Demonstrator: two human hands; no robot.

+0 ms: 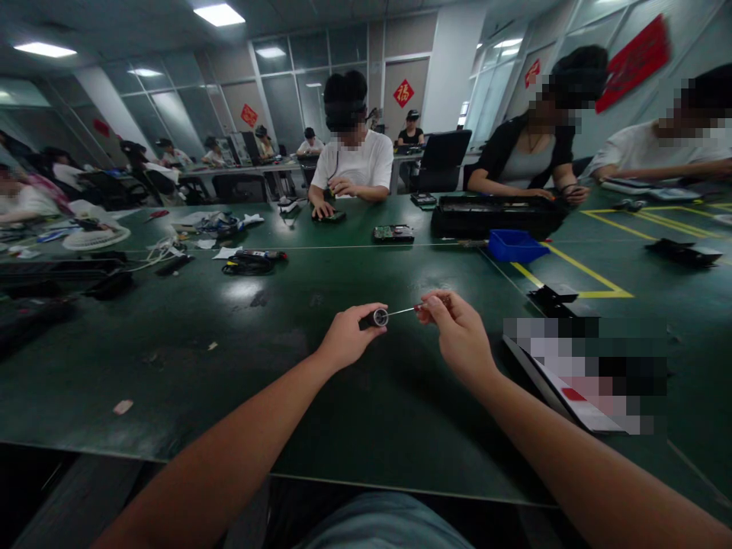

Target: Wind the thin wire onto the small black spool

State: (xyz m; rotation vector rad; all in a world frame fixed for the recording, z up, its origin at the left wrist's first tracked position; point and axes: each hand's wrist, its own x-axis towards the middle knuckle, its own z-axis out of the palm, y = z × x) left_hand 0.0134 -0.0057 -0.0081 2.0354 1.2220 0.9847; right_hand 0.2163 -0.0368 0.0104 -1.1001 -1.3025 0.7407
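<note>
Both my hands are held above the dark green table, close together. My left hand is closed around a small black cylindrical part with a round silvery end. My right hand pinches the handle of a thin metal tool, perhaps a small screwdriver. The tool's tip meets the silvery end of the part. What the part is exactly I cannot make out.
A flat device lies at my right, partly blurred out. A blue bin, a black case and a circuit board sit farther back. Cables and tools lie at left. Other people work across the table.
</note>
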